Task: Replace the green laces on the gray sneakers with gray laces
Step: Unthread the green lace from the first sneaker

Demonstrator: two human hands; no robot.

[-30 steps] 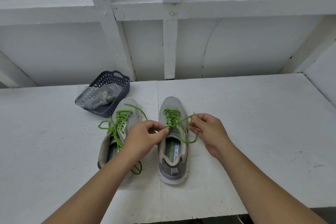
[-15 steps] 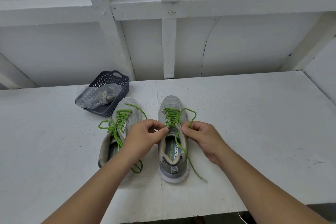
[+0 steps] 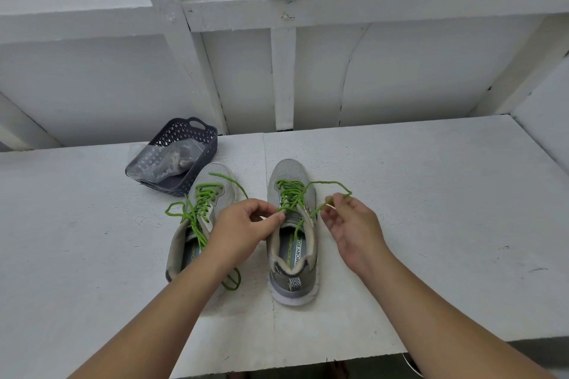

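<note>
Two gray sneakers stand side by side on the white table, toes away from me. The right sneaker (image 3: 292,258) has a green lace (image 3: 291,194) partly loosened. My left hand (image 3: 243,224) pinches the lace at the sneaker's tongue. My right hand (image 3: 354,224) pinches a free stretch of the same lace, lifted to the right of the sneaker, with a loop arching over the toe side. The left sneaker (image 3: 212,191) keeps its own green lace (image 3: 201,203), untied and trailing on the table; my left forearm hides its heel.
A dark blue perforated basket (image 3: 184,144) sits behind the left sneaker, holding a clear plastic bag (image 3: 166,160) with grayish contents. White wall panels and beams rise behind the table. The table's front edge (image 3: 308,363) runs close to me.
My right hand has moved right and away from the sneaker, drawing the green lace out; the tail that trailed beside the heel is now lifted. My left hand stayed at the tongue.
</note>
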